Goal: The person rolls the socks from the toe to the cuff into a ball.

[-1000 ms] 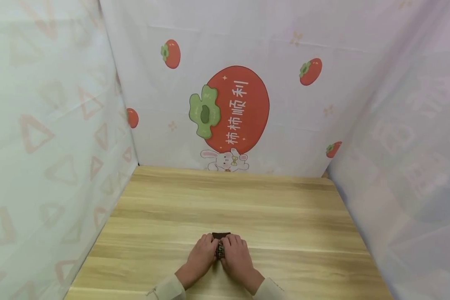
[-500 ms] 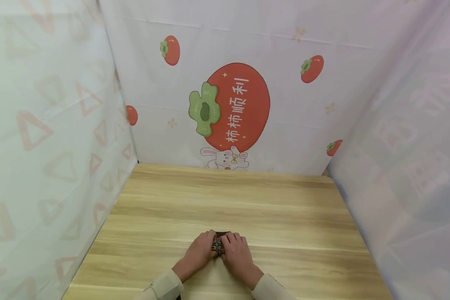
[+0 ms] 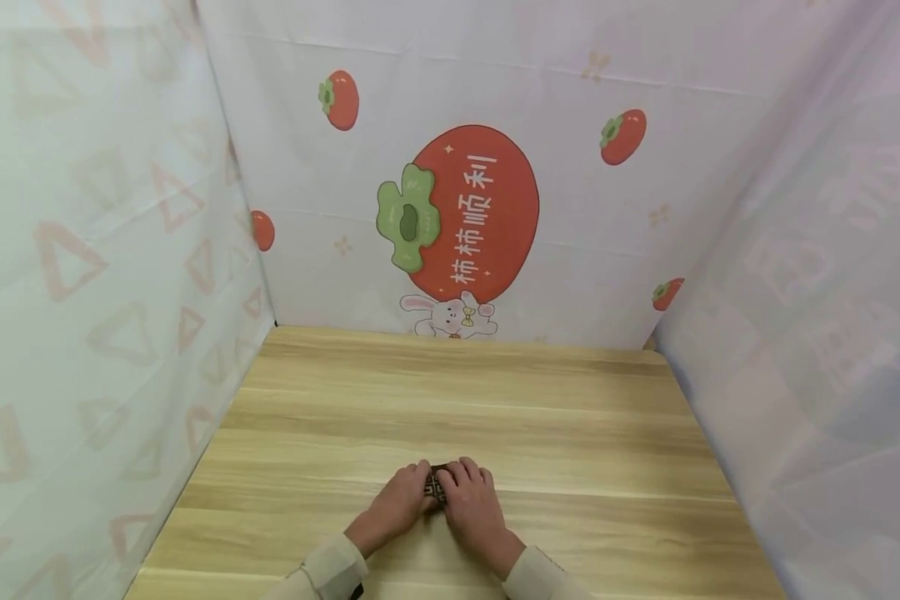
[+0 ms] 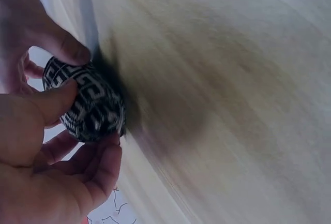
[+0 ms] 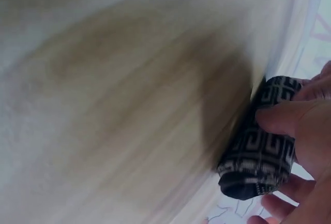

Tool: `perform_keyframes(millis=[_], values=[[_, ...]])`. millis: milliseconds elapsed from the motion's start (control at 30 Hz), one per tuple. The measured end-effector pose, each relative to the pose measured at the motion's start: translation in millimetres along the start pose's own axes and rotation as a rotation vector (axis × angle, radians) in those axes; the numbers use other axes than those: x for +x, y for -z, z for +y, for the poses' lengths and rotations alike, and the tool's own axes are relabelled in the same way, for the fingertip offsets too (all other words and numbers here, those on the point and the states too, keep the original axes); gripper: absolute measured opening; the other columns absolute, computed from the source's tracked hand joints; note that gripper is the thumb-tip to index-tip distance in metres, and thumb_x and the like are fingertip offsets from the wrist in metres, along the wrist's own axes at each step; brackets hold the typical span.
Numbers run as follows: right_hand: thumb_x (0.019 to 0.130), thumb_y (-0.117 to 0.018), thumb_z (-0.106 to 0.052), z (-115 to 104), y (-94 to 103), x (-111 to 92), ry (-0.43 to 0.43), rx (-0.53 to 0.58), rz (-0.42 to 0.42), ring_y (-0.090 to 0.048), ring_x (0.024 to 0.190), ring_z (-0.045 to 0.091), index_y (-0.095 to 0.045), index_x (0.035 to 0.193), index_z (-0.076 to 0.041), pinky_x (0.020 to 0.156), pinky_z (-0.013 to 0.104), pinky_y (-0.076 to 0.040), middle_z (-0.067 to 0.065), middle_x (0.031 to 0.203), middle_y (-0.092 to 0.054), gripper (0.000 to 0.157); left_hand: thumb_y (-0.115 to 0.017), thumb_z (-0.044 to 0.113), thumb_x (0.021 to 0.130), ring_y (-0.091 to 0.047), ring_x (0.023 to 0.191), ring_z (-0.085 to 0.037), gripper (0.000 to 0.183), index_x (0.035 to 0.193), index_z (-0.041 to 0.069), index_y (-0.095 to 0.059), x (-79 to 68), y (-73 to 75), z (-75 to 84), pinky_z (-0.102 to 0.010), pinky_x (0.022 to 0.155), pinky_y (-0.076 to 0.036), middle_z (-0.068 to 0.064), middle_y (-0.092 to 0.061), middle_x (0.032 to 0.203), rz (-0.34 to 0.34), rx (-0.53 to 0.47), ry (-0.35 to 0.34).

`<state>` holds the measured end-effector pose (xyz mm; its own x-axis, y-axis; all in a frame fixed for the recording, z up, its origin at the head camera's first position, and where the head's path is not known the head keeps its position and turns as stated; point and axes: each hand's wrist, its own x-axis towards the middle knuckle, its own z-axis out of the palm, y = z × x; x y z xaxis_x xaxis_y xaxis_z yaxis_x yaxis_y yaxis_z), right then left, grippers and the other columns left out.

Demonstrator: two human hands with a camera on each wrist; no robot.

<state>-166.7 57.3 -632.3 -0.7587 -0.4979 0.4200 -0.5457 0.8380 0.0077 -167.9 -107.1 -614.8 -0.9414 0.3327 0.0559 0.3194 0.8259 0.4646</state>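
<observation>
A rolled-up black knit cloth with a pale Greek-key pattern (image 3: pixel 435 486) lies between my two hands, low on the wooden table. My left hand (image 3: pixel 397 502) holds one end; in the left wrist view its thumb lies on top of the roll (image 4: pixel 98 107) and its fingers curl beneath. From the other side, my right hand (image 3: pixel 474 510) grips the opposite end, thumb pressed along the patterned face of the roll (image 5: pixel 258 144). A dark strip of the cloth shows just beyond the fingers in the head view. Part of the roll is hidden under both hands.
The wood-grain table (image 3: pixel 450 392) reaches back to a white curtain (image 3: pixel 555 283) printed with persimmons and a rabbit. More printed curtain hangs along the left side (image 3: pixel 120 333) and the right side (image 3: pixel 817 333).
The dark strip beyond the fingers has become smaller, and more of the patterned roll shows between the hands. Both hands stay on the cloth, their fingers shifting slightly away from me.
</observation>
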Motion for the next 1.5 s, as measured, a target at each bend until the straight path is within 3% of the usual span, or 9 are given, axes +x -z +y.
perform_keyframes(millis=[133, 267, 533, 833, 1033, 1200, 1500], values=[[0.079, -0.072, -0.024, 0.1, 0.6, -1.3, 0.037, -0.038, 0.018, -0.052, 0.105, 0.018, -0.061, 0.105, -0.021, 0.081, 0.040, -0.048, -0.004, 0.106, -0.059, 0.029, -0.067, 0.032, 0.087, -0.042, 0.064, -0.007, 0.028, 0.093, 0.010, -0.050, 1.2, 2.8, -1.3, -0.021, 0.055, -0.036, 0.003, -0.052, 0.076, -0.067, -0.091, 0.015], [0.078, -0.072, -0.023, 0.9, 2.1, -0.8, 0.051, -0.038, -0.020, -0.052, 0.104, 0.017, -0.061, 0.108, -0.021, 0.084, 0.040, -0.047, -0.005, 0.107, -0.059, 0.032, -0.064, 0.029, 0.089, -0.041, 0.064, -0.008, 0.024, 0.093, 0.009, -0.051, 0.4, 8.4, 0.1, -0.022, 0.055, -0.036, 0.002, -0.051, 0.077, -0.112, -0.102, 0.020], [0.077, -0.074, -0.033, 1.8, 7.9, -1.3, 0.070, -0.038, -0.081, -0.056, 0.100, 0.015, -0.062, 0.112, -0.023, 0.085, 0.039, -0.045, -0.007, 0.105, -0.063, 0.039, -0.061, 0.017, 0.091, -0.045, 0.068, -0.010, 0.014, 0.096, 0.006, -0.053, -1.2, 11.1, 5.8, -0.024, 0.057, -0.039, -0.003, -0.053, 0.080, -0.166, -0.039, 0.043], [0.076, -0.076, -0.037, 1.6, 7.8, -4.9, 0.090, -0.026, -0.074, -0.059, 0.096, 0.015, -0.059, 0.106, -0.022, 0.081, 0.036, -0.044, -0.006, 0.099, -0.065, 0.038, -0.060, 0.010, 0.090, -0.043, 0.066, -0.009, 0.007, 0.093, 0.005, -0.057, -1.6, 9.3, 8.2, -0.023, 0.056, -0.040, -0.002, -0.052, 0.077, -0.189, 0.097, -0.030], [0.072, -0.077, -0.036, 0.7, 7.7, -5.1, 0.130, -0.040, -0.018, -0.055, 0.101, 0.015, -0.063, 0.102, -0.021, 0.081, 0.035, -0.045, -0.006, 0.102, -0.060, 0.037, -0.056, 0.013, 0.092, -0.042, 0.064, -0.012, 0.010, 0.088, 0.003, -0.057, 0.7, 14.0, 12.5, -0.026, 0.054, -0.038, -0.005, -0.049, 0.076, -0.257, 0.112, 0.027], [0.079, -0.072, -0.041, -2.1, 9.6, -5.8, 0.164, -0.065, -0.003, -0.058, 0.094, 0.014, -0.064, 0.099, -0.022, 0.079, 0.033, -0.046, -0.007, 0.096, -0.062, 0.029, -0.052, 0.017, 0.094, -0.041, 0.063, -0.013, 0.017, 0.086, 0.003, -0.059, 1.5, 17.2, 13.8, -0.026, 0.053, -0.038, -0.005, -0.047, 0.075, -0.329, 0.105, 0.078], [0.077, -0.073, -0.044, -3.2, 14.6, -9.5, 0.172, -0.077, -0.077, -0.057, 0.095, 0.014, -0.065, 0.106, -0.020, 0.081, 0.032, -0.047, -0.006, 0.099, -0.063, 0.038, -0.057, 0.014, 0.092, -0.043, 0.066, -0.010, 0.014, 0.091, 0.001, -0.062, -4.4, 13.0, 10.9, -0.024, 0.058, -0.039, -0.002, -0.052, 0.077, -0.284, 0.026, 0.061]])
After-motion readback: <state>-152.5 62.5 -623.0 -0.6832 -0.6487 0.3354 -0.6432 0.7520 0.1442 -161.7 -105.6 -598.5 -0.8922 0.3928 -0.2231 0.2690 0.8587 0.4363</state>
